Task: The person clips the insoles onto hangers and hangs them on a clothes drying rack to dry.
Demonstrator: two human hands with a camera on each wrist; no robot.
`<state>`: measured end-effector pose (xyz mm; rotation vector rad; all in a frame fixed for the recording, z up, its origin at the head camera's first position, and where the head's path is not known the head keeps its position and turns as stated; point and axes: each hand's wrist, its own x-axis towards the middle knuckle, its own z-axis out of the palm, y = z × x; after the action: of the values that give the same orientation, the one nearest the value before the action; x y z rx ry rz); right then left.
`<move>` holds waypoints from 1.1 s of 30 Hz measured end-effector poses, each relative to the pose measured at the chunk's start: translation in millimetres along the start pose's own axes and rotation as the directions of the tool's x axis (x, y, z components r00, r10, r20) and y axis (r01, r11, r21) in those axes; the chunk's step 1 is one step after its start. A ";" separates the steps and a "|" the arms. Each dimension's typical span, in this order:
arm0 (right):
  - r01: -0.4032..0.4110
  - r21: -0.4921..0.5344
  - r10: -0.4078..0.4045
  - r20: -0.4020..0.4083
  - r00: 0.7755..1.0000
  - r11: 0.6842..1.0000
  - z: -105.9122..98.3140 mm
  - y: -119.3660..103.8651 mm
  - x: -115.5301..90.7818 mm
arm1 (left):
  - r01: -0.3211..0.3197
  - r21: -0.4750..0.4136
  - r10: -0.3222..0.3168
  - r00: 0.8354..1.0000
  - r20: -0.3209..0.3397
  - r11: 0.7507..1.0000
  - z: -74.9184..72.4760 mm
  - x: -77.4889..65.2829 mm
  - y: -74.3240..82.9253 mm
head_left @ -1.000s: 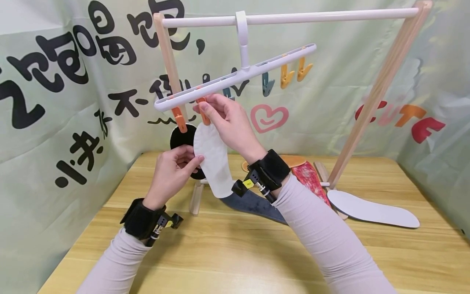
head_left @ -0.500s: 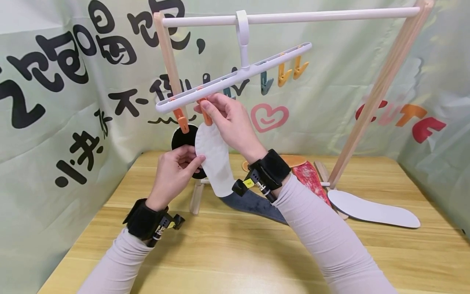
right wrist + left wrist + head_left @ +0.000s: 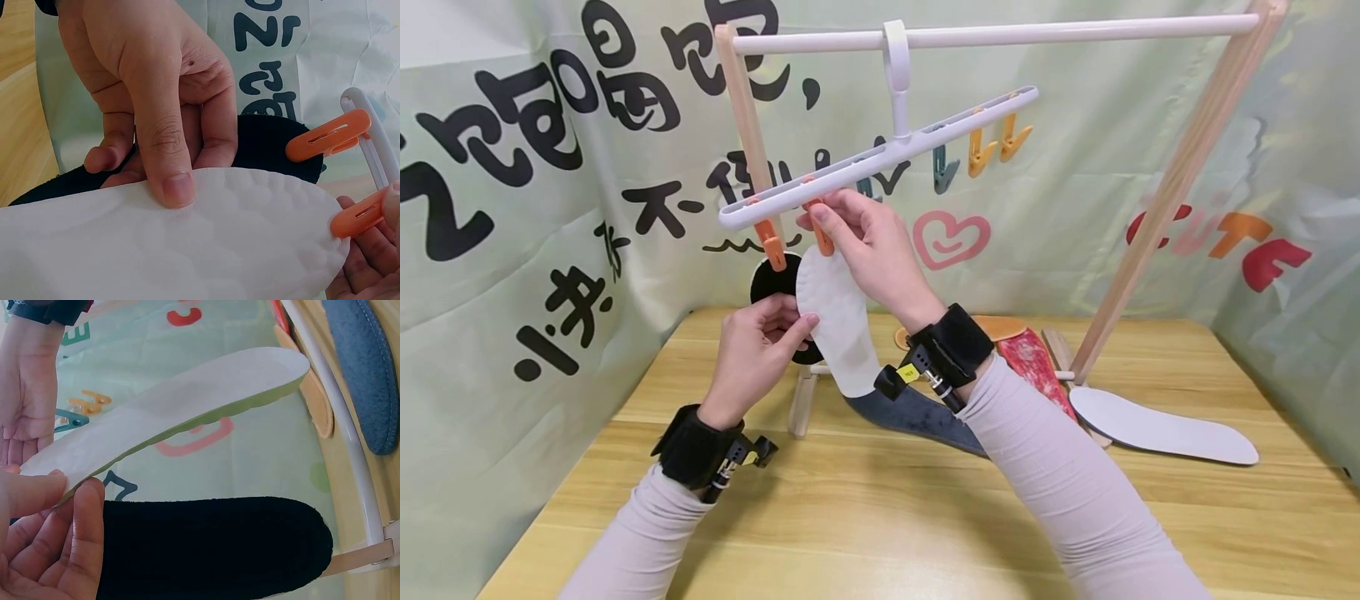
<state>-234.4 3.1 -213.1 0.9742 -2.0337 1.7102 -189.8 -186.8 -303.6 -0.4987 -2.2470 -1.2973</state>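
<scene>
My left hand (image 3: 751,346) pinches the edge of a white insole (image 3: 838,325) between thumb and fingers. In the left wrist view this insole (image 3: 181,394) shows a green edge. My right hand (image 3: 872,250) pinches an orange clip (image 3: 820,229) under the white clip hanger (image 3: 842,177). The clip's tip meets the top end of the insole in the right wrist view; whether it bites the insole, I cannot tell. Just left of it, another orange clip (image 3: 770,246) holds a black insole (image 3: 771,279), which hangs partly behind my left hand.
The hanger hooks over the white bar (image 3: 1060,33) of a wooden stand and tilts down to the left. Teal (image 3: 943,171) and yellow clips (image 3: 981,154) hang farther right. On the table (image 3: 880,533) lie a dark blue insole (image 3: 917,421), a red one (image 3: 1033,367) and a pale grey one (image 3: 1161,425).
The hanger and clips have shifted very slightly, and the left hand a little to the right. The white insole's lower end has risen a little. Both hands keep their holds.
</scene>
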 end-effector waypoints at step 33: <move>-0.058 0.044 0.058 0.019 0.998 0.997 0.3 3.7 -1.3 | 0.022 -0.076 -0.022 1.000 -0.004 0.997 2.7 2.6 1.8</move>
<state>-235.8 3.4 -216.7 0.9569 -2.0625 1.7899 -191.5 -183.4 -302.0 -0.4988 -2.2118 -1.3984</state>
